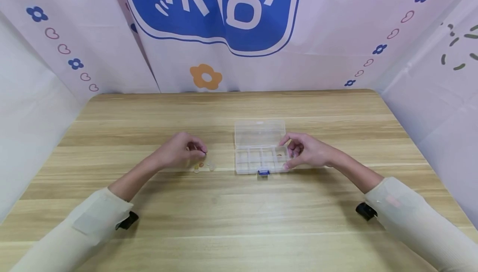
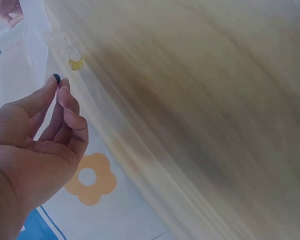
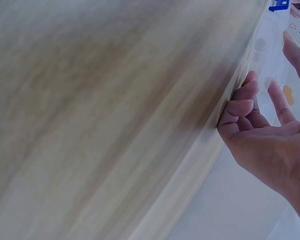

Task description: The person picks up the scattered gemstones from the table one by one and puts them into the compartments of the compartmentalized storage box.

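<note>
My left hand [image 1: 181,150] is left of the box and pinches a small dark, round bead [image 2: 57,78] between thumb and fingertip. Just below that hand, several small clear, yellow and orange-brown pieces [image 1: 201,165] lie on the table. A clear plastic compartment box [image 1: 255,165] stands in the middle, its lid [image 1: 259,133] folded back flat behind it and a blue latch [image 1: 263,172] at its front. My right hand [image 1: 308,151] grips the box's right end, thumb at the front corner and index finger at the back. One small brownish piece [image 1: 279,155] sits in the back right compartment.
The wood-grain table [image 1: 224,222] reaches back to a white printed cloth [image 1: 306,68], with more white cloth at both sides. Black wrist mounts [image 1: 128,220] hang below each sleeve.
</note>
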{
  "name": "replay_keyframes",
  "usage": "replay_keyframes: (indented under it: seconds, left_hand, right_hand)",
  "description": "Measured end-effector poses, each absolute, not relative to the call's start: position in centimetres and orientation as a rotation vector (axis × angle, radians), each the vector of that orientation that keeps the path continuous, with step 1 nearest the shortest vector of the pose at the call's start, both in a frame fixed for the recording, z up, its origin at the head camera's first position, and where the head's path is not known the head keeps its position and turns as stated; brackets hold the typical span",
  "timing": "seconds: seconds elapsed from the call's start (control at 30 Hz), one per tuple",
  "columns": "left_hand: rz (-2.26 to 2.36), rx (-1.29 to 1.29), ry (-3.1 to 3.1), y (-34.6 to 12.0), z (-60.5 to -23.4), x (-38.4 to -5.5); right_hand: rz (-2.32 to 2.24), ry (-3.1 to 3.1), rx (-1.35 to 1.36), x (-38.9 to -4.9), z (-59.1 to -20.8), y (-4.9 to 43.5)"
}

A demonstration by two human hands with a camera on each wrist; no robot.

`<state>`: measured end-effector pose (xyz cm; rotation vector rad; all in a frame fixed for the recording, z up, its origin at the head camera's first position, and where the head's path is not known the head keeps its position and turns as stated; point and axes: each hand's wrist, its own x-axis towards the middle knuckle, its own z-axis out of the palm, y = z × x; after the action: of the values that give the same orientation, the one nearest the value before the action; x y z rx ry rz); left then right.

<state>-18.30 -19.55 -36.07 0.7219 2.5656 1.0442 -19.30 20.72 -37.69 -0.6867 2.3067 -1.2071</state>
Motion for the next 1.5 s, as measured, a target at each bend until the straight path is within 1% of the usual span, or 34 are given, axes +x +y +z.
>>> replay_keyframes:
  seconds: [0.6, 0.9, 1.5]
  left_hand:
    - [1.087, 0.755, 2.528, -17.9, -35.9, -18.6]
    - [1.146, 0.789, 2.473, -17.1, -36.5, -18.9]
    - [1.119, 0.804, 2.475, -15.5, -36.1, -19.3]
  right_hand:
    - [-1.216, 2.296, -0.691, -19.3, -37.7, 20.7]
    - [-1.218, 2.294, -0.678, -19.3, -37.6, 20.6]
    - [-1.203, 2.304, -0.698, -19.4, -37.8, 20.8]
